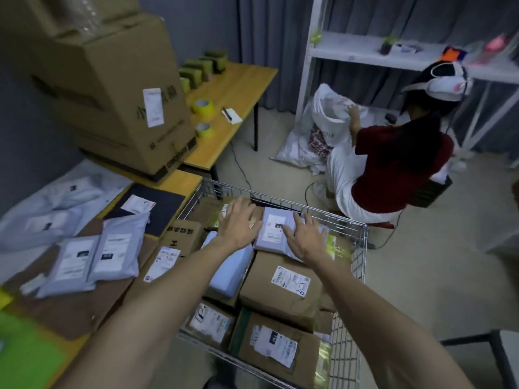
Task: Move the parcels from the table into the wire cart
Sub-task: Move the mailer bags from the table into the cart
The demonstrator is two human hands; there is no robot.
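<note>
Left hand [238, 223], right hand [306, 239] splayed, outstretched

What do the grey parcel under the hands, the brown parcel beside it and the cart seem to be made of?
The flat grey parcel looks like a soft plastic mailer: smooth, slightly wrinkled skin. The brown labelled parcel seems kraft paper or cardboard, matt and creased. The silver wire cart looks like metal, a shiny thin-rod grid.

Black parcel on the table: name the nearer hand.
Left. The left hand is over the cart, just right of the black parcel; the right hand is farther right, over a grey mailer.
</note>
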